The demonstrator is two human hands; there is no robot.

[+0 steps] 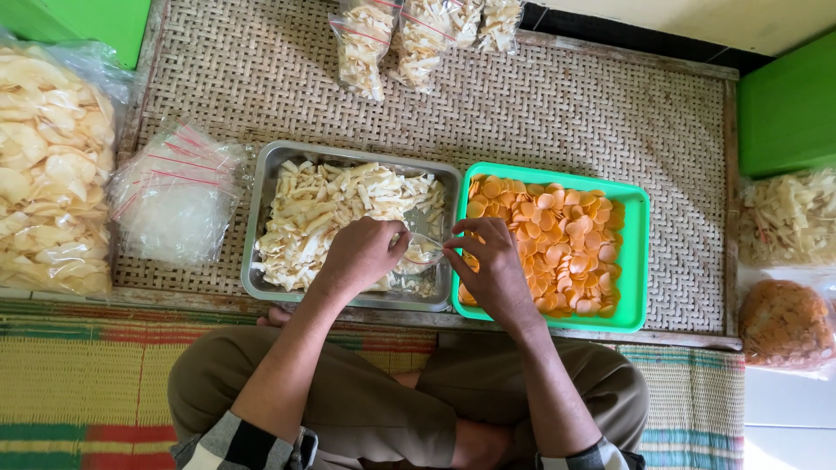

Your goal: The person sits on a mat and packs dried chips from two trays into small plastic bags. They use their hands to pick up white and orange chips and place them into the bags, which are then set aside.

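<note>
Left hand (364, 251) sits over the steel tray (261, 218), fingers curled, pinching one edge of a small clear bag (421, 252). Right hand (489, 261) pinches the other edge, fingers bent on the plastic. Bag hangs between both hands, right over the seam where the steel tray meets the green tray (640, 261). Bag contents too small to tell.

Steel tray: pale strip-shaped chips (313, 213), piled mostly left and centre; the right near corner shows bare metal. Green tray: round orange chips (570, 235), heaped across most of it. The two trays sit touching side by side on a woven mat (566, 113), which lies in a low wooden frame.

Just left of the steel tray: a stack of empty clear bags (174, 200) with red stripes. Further left, a big clear sack of pale round crackers (48, 165). At the far edge of the mat: three filled packs (418, 35) of pale chips, lying close together. Right of the frame: a bag of pale strips (788, 218), and nearer, a bag of brownish snacks (784, 322).

Person sits cross-legged in olive trousers (366, 400), checked cuffs at the bottom edge, on a striped floor mat (78, 383). Green panels (788, 104) at both upper corners.
</note>
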